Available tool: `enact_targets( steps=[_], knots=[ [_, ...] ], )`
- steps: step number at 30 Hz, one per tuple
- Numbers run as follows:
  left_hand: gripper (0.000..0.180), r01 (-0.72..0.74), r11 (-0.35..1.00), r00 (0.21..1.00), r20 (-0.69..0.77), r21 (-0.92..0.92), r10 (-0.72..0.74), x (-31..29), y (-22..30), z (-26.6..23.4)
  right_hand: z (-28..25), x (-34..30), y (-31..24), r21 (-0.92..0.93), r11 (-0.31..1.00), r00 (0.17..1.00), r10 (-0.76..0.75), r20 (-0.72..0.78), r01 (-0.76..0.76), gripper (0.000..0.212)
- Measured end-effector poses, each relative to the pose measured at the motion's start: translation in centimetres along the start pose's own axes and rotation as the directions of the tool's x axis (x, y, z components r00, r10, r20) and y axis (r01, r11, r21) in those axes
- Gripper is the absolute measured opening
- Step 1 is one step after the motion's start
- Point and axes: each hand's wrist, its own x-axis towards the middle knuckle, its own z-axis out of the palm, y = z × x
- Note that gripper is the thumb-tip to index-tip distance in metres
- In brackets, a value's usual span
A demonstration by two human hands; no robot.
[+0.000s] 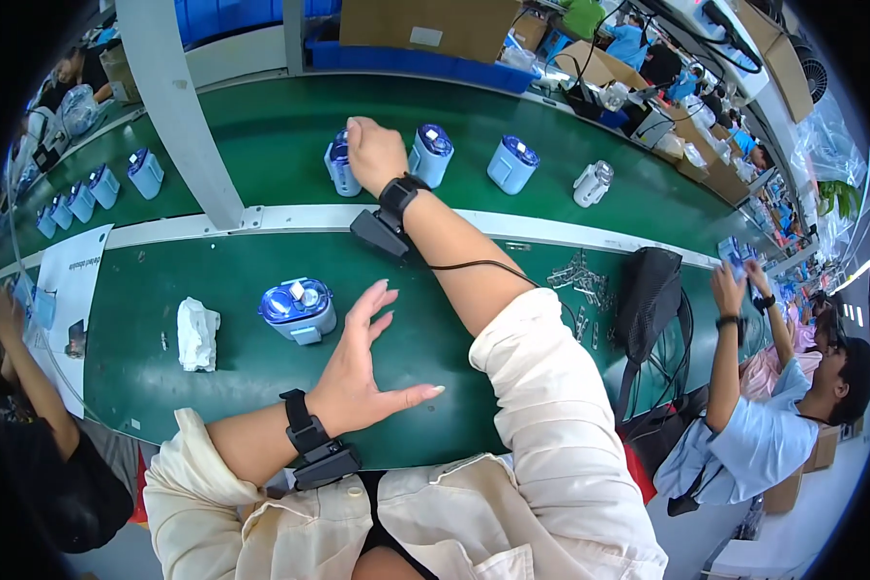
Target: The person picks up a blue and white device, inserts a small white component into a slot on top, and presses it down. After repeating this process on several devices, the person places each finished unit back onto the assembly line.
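My right hand (375,153) reaches to the far green strip and closes round a light-blue plastic canister (339,176) with a clear dark-blue top; part of it is hidden behind the fingers. My left hand (353,372) hovers over the near bench, fingers spread and nothing in it. Beside it stands a similar blue canister (302,311), upright, with a small white piece on its top. To the right of my right hand are two more such canisters, one close by (431,157) and one farther along (513,165).
A crumpled white wad (197,334) lies at left. Small metal parts (580,280) and a black mesh bag (647,300) with cables sit at right. A clear-and-white unit (593,184) stands on the far strip. A white post (179,106) rises at left. People work on both sides.
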Motion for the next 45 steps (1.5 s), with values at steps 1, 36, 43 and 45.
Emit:
enact_targets(
  steps=[1,36,43,45],
  knots=[
    [0.117,-0.006,1.000,1.000,-0.002,0.003,0.006,0.2,0.0,-0.1,-0.1,0.7,0.6,0.000,1.000,1.000,-0.006,-0.004,0.006,0.026],
    [0.100,0.036,0.999,0.999,-0.022,0.011,-0.035,-0.4,0.1,-0.6,-18.3,-18.6,-4.7,0.291,0.833,0.834,-0.528,0.160,0.471,0.041],
    [0.094,-0.042,0.999,0.999,0.001,0.019,0.042,-0.4,0.0,-1.2,-17.8,-18.8,-4.7,0.375,0.874,0.897,-0.399,0.191,0.309,0.026],
    [0.091,-0.018,0.999,0.999,-0.049,-0.039,0.016,-0.3,0.1,-0.5,-17.8,-18.8,-5.2,0.406,0.868,0.906,-0.384,0.180,0.288,0.023]
  ],
)
